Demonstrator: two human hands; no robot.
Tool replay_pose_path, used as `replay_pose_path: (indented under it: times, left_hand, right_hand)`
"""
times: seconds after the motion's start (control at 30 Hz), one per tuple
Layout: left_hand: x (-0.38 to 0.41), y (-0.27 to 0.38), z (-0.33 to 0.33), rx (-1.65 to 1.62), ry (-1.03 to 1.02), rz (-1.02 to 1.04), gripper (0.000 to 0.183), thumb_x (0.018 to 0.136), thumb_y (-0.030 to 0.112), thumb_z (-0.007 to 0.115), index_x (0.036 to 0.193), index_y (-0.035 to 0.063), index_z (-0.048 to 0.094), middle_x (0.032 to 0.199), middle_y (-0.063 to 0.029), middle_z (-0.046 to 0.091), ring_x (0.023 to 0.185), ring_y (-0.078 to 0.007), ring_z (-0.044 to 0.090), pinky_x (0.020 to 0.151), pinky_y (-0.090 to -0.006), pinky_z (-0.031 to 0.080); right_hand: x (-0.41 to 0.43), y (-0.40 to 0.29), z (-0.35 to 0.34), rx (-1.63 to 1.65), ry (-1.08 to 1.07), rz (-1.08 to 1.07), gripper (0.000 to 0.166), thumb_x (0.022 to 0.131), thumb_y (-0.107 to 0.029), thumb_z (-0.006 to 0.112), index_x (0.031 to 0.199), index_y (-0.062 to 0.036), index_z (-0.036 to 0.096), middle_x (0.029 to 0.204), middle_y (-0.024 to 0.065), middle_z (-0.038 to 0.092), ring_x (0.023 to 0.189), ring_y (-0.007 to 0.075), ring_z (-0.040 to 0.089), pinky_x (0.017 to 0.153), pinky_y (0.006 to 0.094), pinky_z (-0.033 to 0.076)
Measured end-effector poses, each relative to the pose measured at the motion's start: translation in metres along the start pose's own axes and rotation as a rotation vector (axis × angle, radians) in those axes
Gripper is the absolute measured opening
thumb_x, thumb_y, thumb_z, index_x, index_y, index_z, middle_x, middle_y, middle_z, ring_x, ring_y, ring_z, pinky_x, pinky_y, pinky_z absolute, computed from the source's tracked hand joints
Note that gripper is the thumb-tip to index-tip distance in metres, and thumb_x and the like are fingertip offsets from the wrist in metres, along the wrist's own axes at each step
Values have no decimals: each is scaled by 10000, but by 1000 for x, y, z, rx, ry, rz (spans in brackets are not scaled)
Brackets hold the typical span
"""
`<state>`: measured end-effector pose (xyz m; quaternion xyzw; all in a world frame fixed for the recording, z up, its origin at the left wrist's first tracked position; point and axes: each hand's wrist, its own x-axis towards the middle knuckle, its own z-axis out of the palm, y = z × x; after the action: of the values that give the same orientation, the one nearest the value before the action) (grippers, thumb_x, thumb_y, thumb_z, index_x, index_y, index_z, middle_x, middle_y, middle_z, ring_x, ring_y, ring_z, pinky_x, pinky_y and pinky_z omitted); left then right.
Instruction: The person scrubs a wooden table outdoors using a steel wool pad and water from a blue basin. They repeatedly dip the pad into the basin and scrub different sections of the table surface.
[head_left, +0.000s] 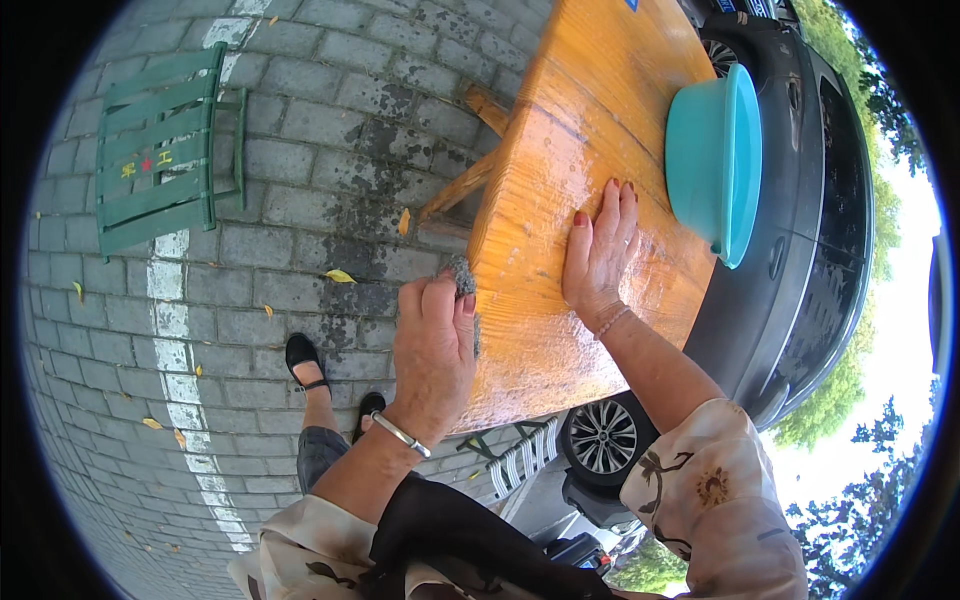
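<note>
My left hand (435, 341), a silver bangle at its wrist, grips a grey steel-wool scouring pad (460, 276). The pad presses against the near edge of a varnished wooden tabletop (532, 330). That surface looks wet and shiny, with pale patches on it. My right hand (604, 251) lies palm down on the boards, fingers spread a little and holding nothing. Beyond it, close to the far edge, a turquoise plastic basin (697, 150) rests on the table. What the basin contains is hidden from this angle.
A green slatted folding chair (157, 150) bearing writing stands on grey paving (292, 165). Wooden table legs (461, 184) slant out below the top. A dark car (780, 247) is parked just beyond the table. Near its wheel is a striped folding stool (525, 457). Feet in black shoes (301, 351) show below.
</note>
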<state>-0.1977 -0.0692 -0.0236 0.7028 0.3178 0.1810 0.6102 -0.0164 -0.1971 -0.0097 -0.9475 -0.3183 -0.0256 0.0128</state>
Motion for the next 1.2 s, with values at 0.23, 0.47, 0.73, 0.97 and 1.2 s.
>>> replay_pose_path:
  times: [0.23, 0.47, 0.73, 0.97, 1.2]
  left_hand:
    - [146, 33, 31, 262, -40, 17, 164, 955, 129, 544, 1043, 12, 471, 1017, -227, 512, 836, -390, 584, 741, -470, 499]
    - [57, 4, 21, 295, -83, 223, 425, 936, 88, 568, 1300, -53, 400, 1106, -261, 474, 953, -411, 552, 785, -456, 497]
    - [220, 59, 51, 419, -61, 101, 267, 977, 182, 526, 1170, 10, 460, 1081, -268, 502, 930, -436, 569, 786, -471, 500]
    - [133, 23, 49, 560, -16, 351, 311, 896, 117, 607, 1183, 28, 530, 1148, -267, 487, 988, -449, 537, 858, -506, 459]
    - [204, 50, 55, 751, 26, 468, 295, 886, 107, 621, 1171, 52, 566, 1215, -280, 451, 1095, -463, 467, 903, -516, 429]
  right_hand:
    - [8, -9, 2, 13, 4, -33, 640, 949, -297, 463, 1456, 42, 270, 1505, 307, 211, 1388, 448, 219, 1122, 569, 127]
    - [6, 4, -7, -56, -5, 5, 665, 931, -315, 490, 1454, 39, 282, 1505, 309, 220, 1387, 464, 222, 1116, 576, 142]
    - [11, -11, -5, 16, 16, 9, 672, 911, -336, 518, 1436, 38, 328, 1492, 316, 250, 1387, 463, 231, 1112, 577, 153]
    - [6, 3, -10, -19, -14, 70, 675, 893, -364, 535, 1415, 31, 369, 1486, 314, 264, 1388, 452, 237, 1108, 587, 158]
    - [14, -9, -6, 48, 51, 47, 677, 883, -372, 545, 1411, 18, 381, 1474, 292, 289, 1383, 437, 255, 1104, 587, 172]
